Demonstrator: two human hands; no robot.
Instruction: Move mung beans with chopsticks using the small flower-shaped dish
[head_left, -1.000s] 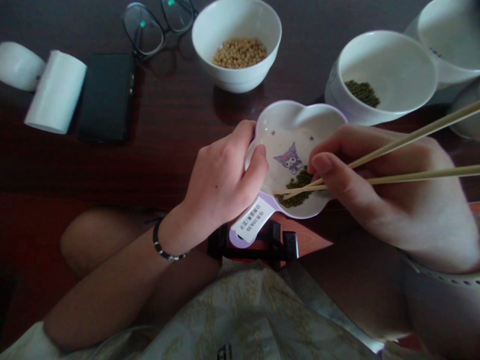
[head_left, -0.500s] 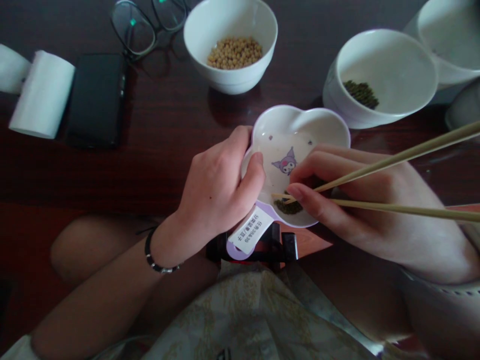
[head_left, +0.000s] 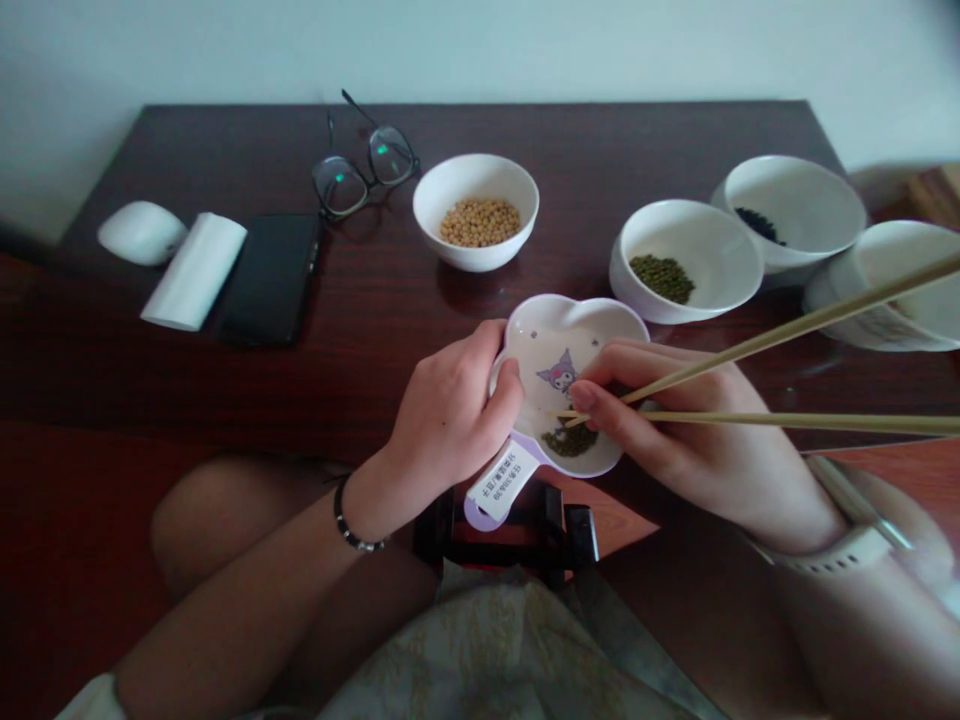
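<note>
While the left hand [head_left: 450, 420] is clasping the flower-shaped dish [head_left: 592, 325] at the counter [head_left: 375, 300] edge, the right hand [head_left: 690, 430] is pinching chopsticks [head_left: 787, 372] over green beans [head_left: 570, 440]. Bare counter is lying open leftward.

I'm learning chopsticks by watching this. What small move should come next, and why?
Probably close the chopsticks on one green bean: their tips sit at the pile in the tilted dish, which the left hand steadies, while the right hand holds them apart.
</note>
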